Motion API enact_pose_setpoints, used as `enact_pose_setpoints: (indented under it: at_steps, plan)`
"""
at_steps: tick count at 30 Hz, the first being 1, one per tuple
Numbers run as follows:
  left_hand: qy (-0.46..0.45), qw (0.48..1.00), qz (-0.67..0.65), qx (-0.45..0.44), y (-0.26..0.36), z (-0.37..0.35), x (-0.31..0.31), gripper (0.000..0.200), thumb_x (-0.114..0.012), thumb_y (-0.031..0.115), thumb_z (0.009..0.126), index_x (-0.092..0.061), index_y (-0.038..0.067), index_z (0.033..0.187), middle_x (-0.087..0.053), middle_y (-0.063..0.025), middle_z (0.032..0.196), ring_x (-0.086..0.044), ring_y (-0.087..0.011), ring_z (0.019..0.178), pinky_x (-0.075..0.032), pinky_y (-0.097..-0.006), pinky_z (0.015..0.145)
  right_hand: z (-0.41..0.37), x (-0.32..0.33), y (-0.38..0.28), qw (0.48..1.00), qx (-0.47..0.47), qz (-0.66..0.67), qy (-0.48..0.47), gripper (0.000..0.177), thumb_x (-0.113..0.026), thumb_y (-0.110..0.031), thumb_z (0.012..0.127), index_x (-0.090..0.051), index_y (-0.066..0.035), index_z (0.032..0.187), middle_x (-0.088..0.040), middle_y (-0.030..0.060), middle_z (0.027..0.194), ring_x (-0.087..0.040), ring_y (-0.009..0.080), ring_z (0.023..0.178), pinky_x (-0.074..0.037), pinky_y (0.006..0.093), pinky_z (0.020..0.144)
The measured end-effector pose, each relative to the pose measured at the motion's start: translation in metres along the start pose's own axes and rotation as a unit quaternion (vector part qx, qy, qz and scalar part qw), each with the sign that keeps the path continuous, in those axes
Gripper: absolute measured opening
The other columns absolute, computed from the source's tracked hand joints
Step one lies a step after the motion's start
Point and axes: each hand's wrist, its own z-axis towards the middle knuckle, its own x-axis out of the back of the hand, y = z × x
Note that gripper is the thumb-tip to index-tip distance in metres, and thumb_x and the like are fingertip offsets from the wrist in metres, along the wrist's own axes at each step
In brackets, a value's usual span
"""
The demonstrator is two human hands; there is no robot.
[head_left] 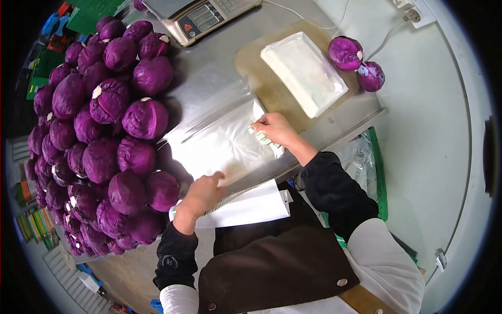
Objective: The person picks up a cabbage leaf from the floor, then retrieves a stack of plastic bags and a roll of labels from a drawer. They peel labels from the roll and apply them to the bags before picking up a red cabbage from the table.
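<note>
While the right hand [277, 130] pinches the green-printed strip [267, 140] at the side of the clear plastic film [219, 138] between closed fingers, the left hand [201, 194], blurred, is near its lower edge; whether those fingers grip, I cannot tell. The thin film could, I think, crease or slip over the front edge of the bench [206, 63] if pulled unevenly. Purple cabbages [137, 155] crowd the left; more open room lies towards the scale [201, 20].
</note>
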Motion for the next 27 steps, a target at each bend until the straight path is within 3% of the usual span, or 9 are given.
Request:
enact_pose_setpoints:
  at_steps: [3,5,11,15,17,22,24,26,27]
  plan:
    - [0.052,0.995,0.069,0.050,-0.009,0.014,0.000,0.040,-0.065,0.023,0.078,-0.051,0.000,0.108,-0.062,-0.0230,0.077,-0.061,-0.0393,0.078,-0.047,-0.0448,0.069,0.000,-0.007,0.004,0.994,0.000,-0.110,0.006,0.030,-0.065,-0.023,0.080,-0.064,0.006,0.088,-0.064,0.0199,0.076,-0.064,0.0273,0.070,-0.048,0.0356,0.063]
    - [0.067,0.991,0.092,0.075,-0.019,0.025,-0.002,0.044,-0.065,0.023,0.079,-0.046,-0.002,0.109,-0.062,-0.0231,0.081,-0.060,-0.0403,0.080,-0.047,-0.0459,0.071,0.001,-0.017,0.005,0.936,0.060,-0.337,0.081,0.026,-0.065,-0.025,0.080,-0.063,0.001,0.081,-0.065,0.0172,0.078,-0.064,0.0290,0.071,-0.048,0.0373,0.061]
    - [0.093,0.991,0.064,0.077,-0.020,0.033,0.003,0.052,-0.066,0.027,0.078,-0.040,0.004,0.117,-0.062,-0.0224,0.080,-0.060,-0.0403,0.082,-0.046,-0.0457,0.072,-0.014,-0.009,-0.028,0.883,0.031,-0.461,0.083,0.033,-0.069,-0.029,0.075,-0.060,0.002,0.084,-0.064,0.0201,0.078,-0.063,0.0358,0.075,-0.049,0.0431,0.067]
    - [0.118,0.991,0.043,0.045,-0.027,0.037,-0.002,0.058,-0.066,0.031,0.078,-0.037,0.007,0.122,-0.062,-0.0220,0.080,-0.060,-0.0398,0.081,-0.047,-0.0457,0.071,-0.024,0.013,-0.026,0.918,0.057,-0.385,0.076,0.036,-0.070,-0.031,0.073,-0.060,-0.001,0.091,-0.064,0.0192,0.086,-0.063,0.0334,0.082,-0.049,0.0406,0.072]
    - [0.096,0.989,0.063,0.094,-0.024,0.038,-0.005,0.063,-0.064,0.034,0.079,-0.033,0.008,0.127,-0.063,-0.0215,0.081,-0.061,-0.0392,0.079,-0.048,-0.0454,0.071,-0.021,0.033,-0.024,0.948,0.053,-0.314,0.018,0.034,-0.070,-0.031,0.074,-0.062,-0.004,0.094,-0.063,0.0160,0.077,-0.062,0.0280,0.073,-0.047,0.0386,0.066]
    - [0.104,0.989,0.096,0.055,-0.021,0.036,-0.017,0.067,-0.062,0.037,0.080,-0.031,0.002,0.128,-0.063,-0.0215,0.080,-0.062,-0.0380,0.078,-0.049,-0.0441,0.070,-0.016,0.069,-0.046,0.943,0.074,-0.321,-0.041,0.030,-0.070,-0.023,0.073,-0.062,-0.007,0.096,-0.059,0.0107,0.065,-0.057,0.0230,0.063,-0.044,0.0366,0.059]
    - [0.122,0.986,0.092,0.067,-0.032,0.040,-0.030,0.068,-0.062,0.037,0.080,-0.030,-0.001,0.127,-0.063,-0.0218,0.079,-0.062,-0.0377,0.077,-0.049,-0.0435,0.069,-0.020,0.075,-0.073,0.943,0.064,-0.326,-0.017,0.032,-0.069,-0.025,0.072,-0.062,-0.009,0.099,-0.064,0.0126,0.081,-0.060,0.0292,0.080,-0.046,0.0377,0.071]
    - [0.133,0.982,0.136,0.007,-0.044,0.045,-0.041,0.072,-0.062,0.031,0.078,-0.028,-0.006,0.130,-0.063,-0.0188,0.078,-0.063,-0.0344,0.075,-0.050,-0.0408,0.067,-0.013,0.068,-0.071,0.939,0.106,-0.326,-0.030,0.033,-0.070,-0.026,0.072,-0.061,-0.010,0.100,-0.062,0.0117,0.076,-0.060,0.0304,0.076,-0.045,0.0392,0.067]
    - [0.136,0.979,0.151,-0.013,-0.044,0.045,-0.041,0.074,-0.063,0.029,0.078,-0.027,-0.008,0.131,-0.063,-0.0178,0.078,-0.063,-0.0333,0.074,-0.050,-0.0399,0.066,-0.001,0.062,-0.058,0.899,0.202,-0.384,-0.056,0.031,-0.070,-0.024,0.072,-0.060,-0.010,0.098,-0.060,0.0111,0.068,-0.060,0.0285,0.071,-0.044,0.0401,0.062]
